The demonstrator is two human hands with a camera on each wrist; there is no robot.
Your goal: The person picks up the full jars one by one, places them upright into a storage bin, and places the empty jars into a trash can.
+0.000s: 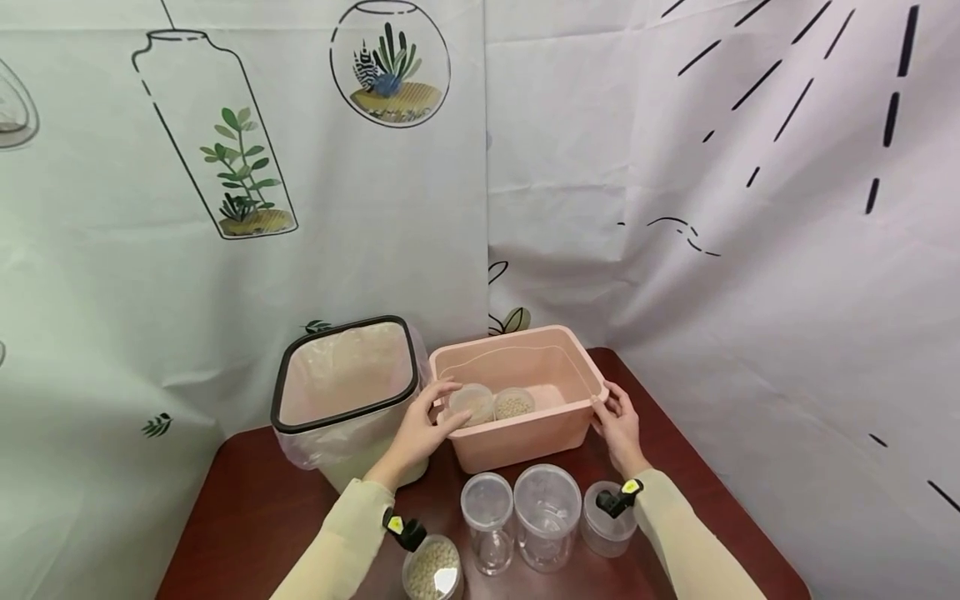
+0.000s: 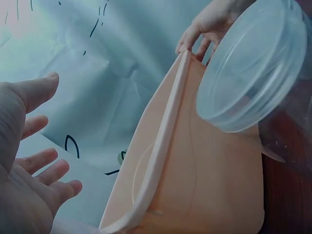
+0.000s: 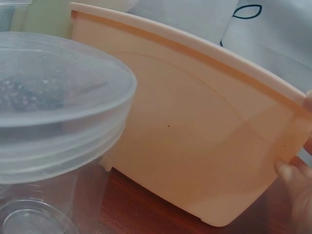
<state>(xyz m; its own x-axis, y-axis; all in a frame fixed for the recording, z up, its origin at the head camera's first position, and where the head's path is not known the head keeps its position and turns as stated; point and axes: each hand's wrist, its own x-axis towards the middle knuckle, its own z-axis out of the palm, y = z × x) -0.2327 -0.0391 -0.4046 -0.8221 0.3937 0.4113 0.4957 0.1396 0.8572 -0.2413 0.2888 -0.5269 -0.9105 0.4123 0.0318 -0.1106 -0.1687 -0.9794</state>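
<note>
A pink plastic storage bin [image 1: 517, 443] stands on the table, tilted slightly to my view. My right hand [image 1: 621, 423] grips its right front corner, thumb on the near wall and fingers round the end, as the right wrist view also shows. My left hand [image 1: 418, 429] hovers by the bin's left end, fingers spread and loosely bent. In the left wrist view, nothing lies between the fingers of that hand [image 2: 29, 161]. Inside the bin, near the left hand, sit a lidded clear jar [image 1: 472, 402] and a jar of pale beads or beans [image 1: 515, 404].
Left of the bin stands a lined trash can [image 1: 345, 417] with a black rim. In front are a tall narrow jar [image 1: 489, 517], a wide tall jar [image 1: 547, 517], a short jar [image 1: 607, 537] and a jar of pale pieces [image 1: 432, 571]. Patterned cloth [image 1: 555, 167] hangs behind.
</note>
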